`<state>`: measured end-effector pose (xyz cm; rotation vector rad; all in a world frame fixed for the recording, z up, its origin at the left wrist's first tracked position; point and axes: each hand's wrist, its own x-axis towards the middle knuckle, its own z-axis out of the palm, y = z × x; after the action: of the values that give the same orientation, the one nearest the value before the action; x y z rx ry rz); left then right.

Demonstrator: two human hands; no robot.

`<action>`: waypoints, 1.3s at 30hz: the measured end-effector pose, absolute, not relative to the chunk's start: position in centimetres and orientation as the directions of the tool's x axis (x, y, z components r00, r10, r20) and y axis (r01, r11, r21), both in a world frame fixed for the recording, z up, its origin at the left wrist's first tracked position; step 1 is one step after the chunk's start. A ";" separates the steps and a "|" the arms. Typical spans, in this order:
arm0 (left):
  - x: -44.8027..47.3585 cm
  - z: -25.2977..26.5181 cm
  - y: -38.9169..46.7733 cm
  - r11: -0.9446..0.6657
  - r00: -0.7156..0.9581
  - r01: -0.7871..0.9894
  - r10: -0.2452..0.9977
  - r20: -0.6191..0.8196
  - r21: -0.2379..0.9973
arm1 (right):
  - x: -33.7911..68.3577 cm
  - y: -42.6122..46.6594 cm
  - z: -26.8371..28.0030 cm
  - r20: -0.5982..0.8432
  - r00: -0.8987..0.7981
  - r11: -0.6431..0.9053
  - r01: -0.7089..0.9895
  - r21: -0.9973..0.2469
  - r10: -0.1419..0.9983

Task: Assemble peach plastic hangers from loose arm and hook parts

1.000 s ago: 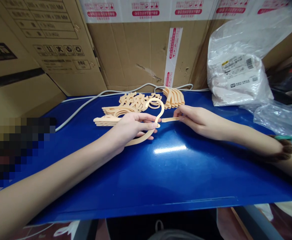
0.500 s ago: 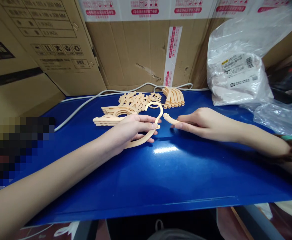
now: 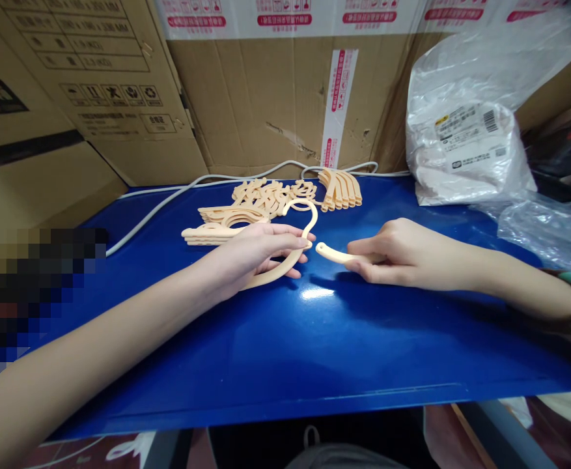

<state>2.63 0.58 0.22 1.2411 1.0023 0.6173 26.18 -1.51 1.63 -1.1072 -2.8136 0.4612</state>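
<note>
My left hand (image 3: 260, 254) is closed on a cream plastic hanger piece (image 3: 276, 272), a curved arm with a hook (image 3: 309, 212) rising from its upper end. The thumb presses where the hook meets the arm; the far end of the arm is hidden behind the hand. To the right, my right hand (image 3: 397, 254) pinches a separate curved hanger arm (image 3: 333, 255), its rounded end with a small hole pointing at the hook joint. A small gap lies between the two pieces. Beyond my left hand are stacked hanger arms (image 3: 209, 236) and a pile of hooks (image 3: 265, 195).
Another row of curved hanger arms (image 3: 341, 189) lies at the back of the blue table (image 3: 265, 365). A white cable (image 3: 168, 195) runs along the back edge. Cardboard boxes (image 3: 256, 98) stand behind, and a clear plastic bag (image 3: 465, 143) sits at the back right.
My right hand has lowered slightly and turned its hanger arm, so the holed end now sits lower and flatter, facing the joint. My left hand is nearly still.
</note>
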 end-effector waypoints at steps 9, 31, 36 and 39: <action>2.7 0.2 0.7 0.283 0.491 0.092 0.821 -0.291 0.955 | 26.3 -1.1 0.9 0.073 -0.747 0.746 0.644 -0.169 0.661; 2.4 -0.1 0.4 0.332 0.565 0.067 0.765 -0.310 0.941 | 25.9 -1.3 0.0 0.155 -0.783 0.798 0.596 -0.090 0.602; 2.2 -0.3 0.6 0.339 0.617 0.075 0.723 -0.311 0.938 | 25.7 -1.6 -0.1 0.181 -0.765 0.783 0.620 -0.056 0.618; 2.1 -0.2 0.6 0.339 0.626 0.085 0.713 -0.315 0.937 | 25.6 -1.7 -0.1 0.201 -0.751 0.772 0.632 -0.058 0.630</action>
<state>2.12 0.60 -0.22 1.1739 0.8256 0.4763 25.60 -1.70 -0.07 -0.9940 -2.7575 -0.0205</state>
